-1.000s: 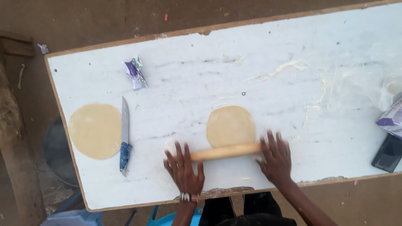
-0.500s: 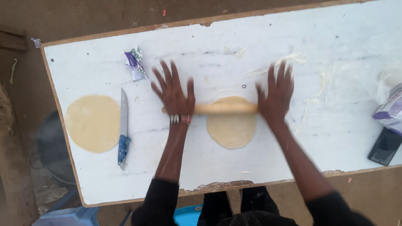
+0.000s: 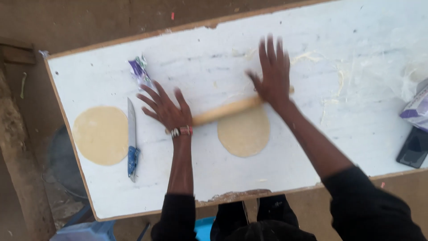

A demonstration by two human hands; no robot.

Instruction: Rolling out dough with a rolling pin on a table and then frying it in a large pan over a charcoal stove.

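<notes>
Both palms flat, fingers spread: left hand (image 3: 166,109), right hand (image 3: 273,76) pressing rolling pin (image 3: 225,111) over dough round (image 3: 244,131); knife (image 3: 131,138) at 9 o'clock

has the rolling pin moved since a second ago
Yes. The rolling pin has gone from the near edge of the dough round to its far edge, away from the person, and now lies slanted.

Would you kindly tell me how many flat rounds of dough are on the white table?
2. One pale flat dough round lies near the table's left edge, beside the blue-handled knife. The other dough round sits mid-table, partly under the wooden rolling pin. None seems hidden.
</notes>
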